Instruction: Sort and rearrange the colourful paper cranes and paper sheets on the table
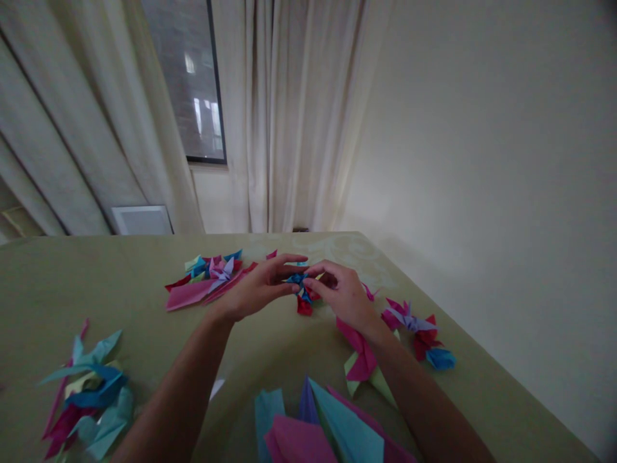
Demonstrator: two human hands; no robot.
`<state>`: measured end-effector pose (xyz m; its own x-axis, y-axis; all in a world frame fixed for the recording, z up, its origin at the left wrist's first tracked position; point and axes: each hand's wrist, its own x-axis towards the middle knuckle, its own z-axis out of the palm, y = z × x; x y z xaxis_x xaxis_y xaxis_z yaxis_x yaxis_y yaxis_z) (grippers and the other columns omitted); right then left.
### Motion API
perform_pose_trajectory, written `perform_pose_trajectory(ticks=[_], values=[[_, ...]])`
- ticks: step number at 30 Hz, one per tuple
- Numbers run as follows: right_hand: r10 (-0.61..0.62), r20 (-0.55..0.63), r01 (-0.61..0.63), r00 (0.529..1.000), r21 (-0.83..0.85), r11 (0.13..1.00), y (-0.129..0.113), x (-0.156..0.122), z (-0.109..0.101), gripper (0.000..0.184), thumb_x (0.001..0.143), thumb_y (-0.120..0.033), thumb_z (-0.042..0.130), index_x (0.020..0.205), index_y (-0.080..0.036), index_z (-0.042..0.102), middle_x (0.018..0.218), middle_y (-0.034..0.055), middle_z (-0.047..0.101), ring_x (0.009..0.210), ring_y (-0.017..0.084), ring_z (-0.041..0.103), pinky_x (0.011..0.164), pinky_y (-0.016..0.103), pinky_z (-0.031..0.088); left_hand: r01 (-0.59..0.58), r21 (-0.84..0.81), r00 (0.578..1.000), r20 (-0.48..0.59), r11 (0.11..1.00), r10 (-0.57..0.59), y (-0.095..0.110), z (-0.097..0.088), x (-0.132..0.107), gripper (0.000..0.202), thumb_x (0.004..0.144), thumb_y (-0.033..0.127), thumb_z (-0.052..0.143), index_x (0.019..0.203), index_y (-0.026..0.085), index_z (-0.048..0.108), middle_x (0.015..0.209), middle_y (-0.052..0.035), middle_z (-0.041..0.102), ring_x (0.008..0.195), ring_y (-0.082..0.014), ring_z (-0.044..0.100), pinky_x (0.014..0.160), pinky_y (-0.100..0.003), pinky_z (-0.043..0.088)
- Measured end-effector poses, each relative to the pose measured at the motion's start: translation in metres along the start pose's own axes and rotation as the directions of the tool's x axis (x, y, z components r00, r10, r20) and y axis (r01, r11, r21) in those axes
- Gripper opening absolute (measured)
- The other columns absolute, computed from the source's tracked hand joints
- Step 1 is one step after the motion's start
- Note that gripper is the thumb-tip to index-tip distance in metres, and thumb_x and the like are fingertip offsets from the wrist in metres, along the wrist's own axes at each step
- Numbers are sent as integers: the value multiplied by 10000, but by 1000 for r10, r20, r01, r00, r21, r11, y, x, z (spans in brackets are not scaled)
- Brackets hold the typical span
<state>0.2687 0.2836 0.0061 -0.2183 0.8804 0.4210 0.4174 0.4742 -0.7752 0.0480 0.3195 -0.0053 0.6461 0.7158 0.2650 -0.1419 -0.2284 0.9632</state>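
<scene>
Nearest the camera stand large folded papers (301,440); beyond, the right hand (344,292), fingertips nearly closed, seems to pinch a small blue paper (296,278) over the surface (270,350), with the left hand (260,284) part-open around it, its grip unclear. Adjusting folds appears underway, calling for light fingertips; the long axis looks crosswise, its heading uncertain.

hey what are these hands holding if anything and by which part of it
A small blue folded paper piece, apparently pinched at its sides by the left hand and right hand; which folds they grip is too small to tell.
</scene>
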Motion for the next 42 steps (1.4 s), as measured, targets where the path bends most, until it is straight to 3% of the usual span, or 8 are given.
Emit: perform_pose_trajectory(ticks=[5,10,12,15,22,33,39,42], values=[[-17,-15,16,1000,-83,996,9,6,-10,94,928,-299,706,923,-210,737,791,2,748,662,142,657,626,240,491,-13,278,992,-120,960,48,-19,-7,9,491,1016,328,596,1489,215,529,1515,-140,624,1406,-267,586,1149,-443,501],[64,-154,-133,986,-494,859,36,15,-33,44,906,-200,686,915,-219,724,833,16,772,713,166,686,680,258,472,439,735,841,-538,517,52,-72,-18,5,462,979,163,515,1432,174,606,1563,-190,562,1491,-363,469,1244,-606,331],[144,-198,-238,970,-633,736,49,17,-40,66,914,-199,677,935,-228,733,888,34,791,806,194,718,721,270,471,513,747,819,-574,423,19,-91,-19,-1,542,923,116,563,1457,197,594,1606,-204,507,1513,-433,412,1218,-698,290],[244,-239,-340,940,-722,603,65,18,-43,105,946,-236,654,995,-242,747,962,53,805,912,220,740,755,280,475,526,791,837,-547,311,-24,-105,-23,-6,517,929,120,560,1432,224,612,1516,-177,604,1409,-380,546,1176,-592,396],[352,-190,-370,917,-735,569,71,17,-39,135,962,-296,652,993,-247,774,994,51,817,904,210,751,719,267,476,462,806,872,-490,369,-23,-101,-36,-1,180,963,222,555,986,220,733,1081,-82,794,1025,-258,733,915,-349,550],[200,-82,-205,976,-646,736,42,14,-31,106,971,-284,670,952,-238,764,903,48,807,821,204,733,711,276,466,405,756,833,-537,515,133,-113,-23,4,523,911,195,564,1428,148,506,1409,-189,615,1069,-256,702,977,-419,558],[194,18,-146,981,-587,796,27,10,-17,69,961,-249,700,980,-237,765,916,41,801,841,207,729,738,283,467,371,736,866,-495,567,75,-99,-21,7,214,923,195,557,965,206,767,1024,-109,800,963,-278,752,915,-401,566],[99,33,-66,995,-539,840,21,8,-14,204,959,-271,725,1156,-219,740,1041,60,786,860,197,710,788,297,486,309,732,892,-445,607,83,-72,-17,12,211,943,264,592,975,208,793,1011,-94,823,965,-277,761,912,-387,564]])
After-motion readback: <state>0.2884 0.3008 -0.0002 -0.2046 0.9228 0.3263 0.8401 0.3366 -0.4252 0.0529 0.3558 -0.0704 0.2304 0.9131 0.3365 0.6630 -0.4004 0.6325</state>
